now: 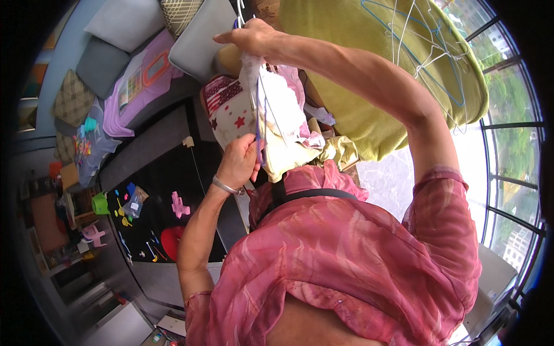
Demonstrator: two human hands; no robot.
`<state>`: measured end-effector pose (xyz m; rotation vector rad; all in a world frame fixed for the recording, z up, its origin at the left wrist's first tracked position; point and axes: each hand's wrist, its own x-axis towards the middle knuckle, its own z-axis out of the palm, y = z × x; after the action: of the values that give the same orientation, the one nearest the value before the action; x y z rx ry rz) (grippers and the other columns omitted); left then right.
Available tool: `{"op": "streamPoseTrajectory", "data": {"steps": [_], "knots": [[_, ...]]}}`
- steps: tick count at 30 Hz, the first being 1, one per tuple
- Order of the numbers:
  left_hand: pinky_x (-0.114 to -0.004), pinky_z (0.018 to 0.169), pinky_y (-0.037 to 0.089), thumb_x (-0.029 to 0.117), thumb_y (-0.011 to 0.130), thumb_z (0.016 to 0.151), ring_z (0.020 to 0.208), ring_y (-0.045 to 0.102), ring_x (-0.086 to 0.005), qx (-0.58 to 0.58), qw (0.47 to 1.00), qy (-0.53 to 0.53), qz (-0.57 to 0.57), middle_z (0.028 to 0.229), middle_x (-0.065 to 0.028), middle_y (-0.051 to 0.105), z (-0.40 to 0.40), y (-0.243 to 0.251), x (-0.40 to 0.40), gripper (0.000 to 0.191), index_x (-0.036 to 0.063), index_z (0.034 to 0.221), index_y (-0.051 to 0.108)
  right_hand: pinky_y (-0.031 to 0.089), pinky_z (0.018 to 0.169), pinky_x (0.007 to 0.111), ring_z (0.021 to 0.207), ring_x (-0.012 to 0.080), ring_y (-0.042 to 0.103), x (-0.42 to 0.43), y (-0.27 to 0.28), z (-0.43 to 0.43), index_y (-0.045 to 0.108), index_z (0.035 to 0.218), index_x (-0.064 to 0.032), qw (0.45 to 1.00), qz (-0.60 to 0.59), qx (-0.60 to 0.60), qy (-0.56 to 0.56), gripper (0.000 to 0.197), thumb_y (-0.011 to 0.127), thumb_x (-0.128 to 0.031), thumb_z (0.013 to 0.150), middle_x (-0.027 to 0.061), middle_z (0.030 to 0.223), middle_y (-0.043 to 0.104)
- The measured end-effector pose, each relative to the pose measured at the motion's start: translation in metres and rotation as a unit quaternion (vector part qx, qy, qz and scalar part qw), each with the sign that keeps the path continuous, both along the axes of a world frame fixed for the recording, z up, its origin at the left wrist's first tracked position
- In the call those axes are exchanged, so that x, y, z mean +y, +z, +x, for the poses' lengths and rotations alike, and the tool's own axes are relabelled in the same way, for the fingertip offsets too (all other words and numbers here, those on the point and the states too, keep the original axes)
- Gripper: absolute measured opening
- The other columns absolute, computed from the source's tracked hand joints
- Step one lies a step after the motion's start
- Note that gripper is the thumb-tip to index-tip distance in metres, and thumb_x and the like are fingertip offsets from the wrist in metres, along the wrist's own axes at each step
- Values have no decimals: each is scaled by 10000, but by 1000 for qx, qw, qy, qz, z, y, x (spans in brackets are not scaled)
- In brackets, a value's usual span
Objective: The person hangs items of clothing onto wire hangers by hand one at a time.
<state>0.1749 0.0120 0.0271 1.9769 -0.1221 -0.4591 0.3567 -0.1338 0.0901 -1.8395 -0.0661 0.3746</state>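
Note:
My left hand (239, 159), with a silver bracelet on its wrist, grips the near end of a blue clothes hanger (259, 112). Farther off, my right hand (254, 41) is closed around the hook end of the hanger and some thin whitish fabric (249, 67). White hanger hooks (240, 9) stick out beyond that hand. Beside the blue hanger is a bright white garment (279, 101); whether it hangs from the hanger I cannot tell. Pale yellow cloth (280, 161) and pink cloth (312, 140) lie in a heap below. A star-patterned blanket (227, 116) spreads under the heap.
Several loose wire hangers (433, 56) rest on a yellow-green throw (346, 91) at right. At left, a black mat (166, 181) bears a pink toy (178, 205), a plastic bag (136, 202) and small toys. A purple cloth (119, 114) covers a sofa seat.

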Motion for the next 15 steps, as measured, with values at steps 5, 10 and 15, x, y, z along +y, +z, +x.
{"op": "streamPoseTrajectory", "data": {"steps": [5,10,15], "knots": [[-219,358,388,214,486,911,411,481,-86,112,989,11,-100,543,-32,505,-9,16,6,303,-3,700,493,370,482,300,507,114,421,-5,0,-2,592,959,104,999,1,-32,19,568,650,-424,758,28,603,460],[-213,371,406,213,482,914,449,504,-84,-1,989,-38,-143,586,-40,532,-15,16,16,272,-18,785,544,383,564,275,611,144,491,-19,0,6,600,880,37,997,38,-62,11,413,546,-368,821,57,690,522],[-192,360,380,199,476,909,470,516,-89,45,964,-37,-259,636,-62,559,-26,19,36,253,-34,907,575,399,620,265,661,142,517,-52,5,7,584,846,9,989,86,-52,109,321,500,-301,850,60,714,541]]}}
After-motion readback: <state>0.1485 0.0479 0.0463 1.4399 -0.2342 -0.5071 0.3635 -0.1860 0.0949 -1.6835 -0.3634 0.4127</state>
